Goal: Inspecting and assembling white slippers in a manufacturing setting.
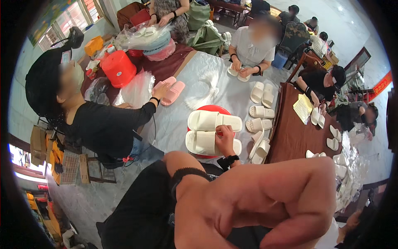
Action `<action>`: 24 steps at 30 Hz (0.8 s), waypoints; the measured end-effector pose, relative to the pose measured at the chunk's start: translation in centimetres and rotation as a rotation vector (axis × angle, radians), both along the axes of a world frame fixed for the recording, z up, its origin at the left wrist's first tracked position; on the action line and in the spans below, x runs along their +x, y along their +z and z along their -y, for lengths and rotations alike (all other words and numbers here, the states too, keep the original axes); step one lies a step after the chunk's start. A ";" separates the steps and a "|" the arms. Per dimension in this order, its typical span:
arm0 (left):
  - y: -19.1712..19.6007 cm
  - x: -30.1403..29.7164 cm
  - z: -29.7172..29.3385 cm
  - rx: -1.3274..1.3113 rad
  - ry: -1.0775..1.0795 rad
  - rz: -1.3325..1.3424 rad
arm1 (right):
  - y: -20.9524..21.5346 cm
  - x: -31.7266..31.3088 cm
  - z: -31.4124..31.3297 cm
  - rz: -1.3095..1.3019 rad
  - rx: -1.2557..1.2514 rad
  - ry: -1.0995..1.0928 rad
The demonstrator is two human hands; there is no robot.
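Note:
Two cream slide slippers lie side by side on a round red stool top (224, 109). Bent and pinched, the fingers of my right hand (225, 139) touch the strap edge of the nearer slipper (200, 142); anything small between them is hidden. The farther slipper (203, 120) rests just beyond. A black band circles my right wrist. Large in the foreground, my left hand (257, 199) is raised very close, its fingers curled. Its fingertips run toward the lower edge, so what they hold, if anything, is hidden. A black lacy band rings that wrist.
A bunch of thin clear strands (205, 89) lies on the plastic-covered table. Several cream slippers (262, 111) line its right side. At left, a co-worker's hand touches pink slippers (170, 91) near a red bucket (119, 68). Another person handles slippers across the table.

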State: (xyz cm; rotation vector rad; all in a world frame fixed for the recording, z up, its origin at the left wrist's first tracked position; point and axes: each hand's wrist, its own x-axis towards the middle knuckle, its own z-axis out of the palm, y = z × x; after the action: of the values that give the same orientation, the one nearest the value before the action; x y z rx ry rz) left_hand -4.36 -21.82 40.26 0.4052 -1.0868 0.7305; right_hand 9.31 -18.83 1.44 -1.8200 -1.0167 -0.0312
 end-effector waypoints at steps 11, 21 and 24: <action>-0.2 -0.4 0.2 0.016 -0.034 -0.036 | 0.1 -0.3 0.0 -0.012 -0.001 -0.002; -0.4 -0.5 0.6 0.025 -0.056 -0.062 | -0.1 -0.2 0.1 -0.011 -0.007 -0.008; -0.5 -0.3 0.6 0.027 -0.061 -0.060 | -0.1 -0.1 0.0 -0.009 -0.031 -0.017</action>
State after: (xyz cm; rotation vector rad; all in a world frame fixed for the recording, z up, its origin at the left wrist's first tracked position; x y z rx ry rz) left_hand -4.71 -22.42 39.80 0.4129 -1.0486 0.6463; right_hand 9.19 -18.88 1.31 -1.8551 -1.0007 -0.0174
